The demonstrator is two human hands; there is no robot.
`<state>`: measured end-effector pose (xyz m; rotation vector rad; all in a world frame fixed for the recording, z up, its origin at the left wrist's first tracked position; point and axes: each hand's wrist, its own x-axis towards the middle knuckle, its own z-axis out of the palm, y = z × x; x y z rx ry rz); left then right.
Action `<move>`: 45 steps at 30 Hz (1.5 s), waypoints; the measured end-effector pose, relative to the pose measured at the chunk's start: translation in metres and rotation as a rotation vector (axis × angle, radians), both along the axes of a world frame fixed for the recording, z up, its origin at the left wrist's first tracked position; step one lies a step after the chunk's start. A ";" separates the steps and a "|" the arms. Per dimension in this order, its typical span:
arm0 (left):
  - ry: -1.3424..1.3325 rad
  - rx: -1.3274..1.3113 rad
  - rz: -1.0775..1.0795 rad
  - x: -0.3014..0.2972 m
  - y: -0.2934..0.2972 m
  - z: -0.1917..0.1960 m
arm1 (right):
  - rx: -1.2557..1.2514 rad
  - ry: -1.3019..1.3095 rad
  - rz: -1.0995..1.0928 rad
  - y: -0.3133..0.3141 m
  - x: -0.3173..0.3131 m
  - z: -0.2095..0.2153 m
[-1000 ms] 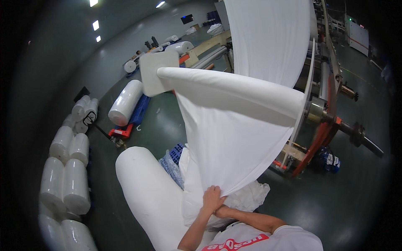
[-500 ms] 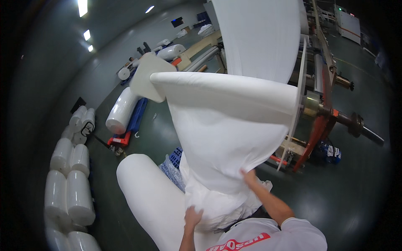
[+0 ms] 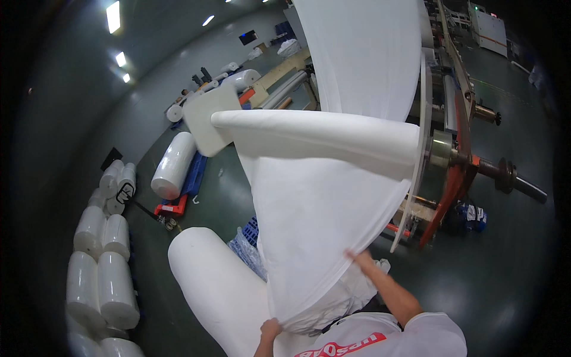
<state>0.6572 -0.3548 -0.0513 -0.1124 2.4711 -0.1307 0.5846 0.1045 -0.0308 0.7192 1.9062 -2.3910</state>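
1. The left hand [image 3: 271,328] sits low at the bottom edge, fingers closed on the lower hem of a wide white fabric sheet [image 3: 321,208]; how tightly the fingers pinch cannot be told.
2. The right hand [image 3: 359,259] is raised further out, fingers pinching the sheet's right-hand edge, the forearm running back toward the person's white shirt [image 3: 380,339].
3. The sheet hangs down from a long white roller [image 3: 321,134] that lies across the middle of the view, and more white cloth rises above it toward the top edge.
4. The roller is carried by a machine frame [image 3: 452,178] with red-orange supports and a metal shaft on the right (its far end bends with the lens).
5. A large white roll [image 3: 214,285] lies just left of the hanging sheet, near the left hand.
6. The floor [image 3: 505,268] is dark green and glossy.
7. Wrapped white rolls [image 3: 101,268] stand in rows along the left wall, another lies on a blue pallet truck [image 3: 193,178], and ceiling lights [image 3: 113,16] glow above.
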 end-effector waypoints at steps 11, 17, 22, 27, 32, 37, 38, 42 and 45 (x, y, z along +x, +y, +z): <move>0.803 0.915 -0.480 -0.070 0.241 0.122 | 0.297 0.441 0.384 -0.121 0.009 -0.103; 0.329 0.235 -0.369 -0.069 0.145 0.062 | 0.641 0.307 1.162 -0.138 0.040 -0.024; 0.028 0.084 -0.150 -0.018 0.020 0.002 | -0.161 0.104 -0.253 0.015 -0.017 0.006; 0.082 0.098 0.021 -0.016 0.010 0.018 | -0.226 0.093 -0.491 0.035 -0.043 0.020; 0.848 0.787 -0.241 -0.057 0.159 0.102 | 0.555 0.229 0.160 -0.127 0.007 -0.030; 0.463 0.399 -0.450 -0.081 0.197 0.105 | 0.630 0.448 1.109 -0.165 0.048 -0.019; 0.429 0.320 -0.399 -0.084 0.174 0.082 | 0.619 0.340 1.059 -0.151 0.041 -0.014; 0.201 0.109 -0.199 -0.059 0.056 0.015 | 0.659 0.134 0.468 -0.026 0.002 -0.038; 0.081 0.075 -0.034 -0.023 -0.010 0.002 | -0.443 0.170 -0.488 0.031 -0.018 0.027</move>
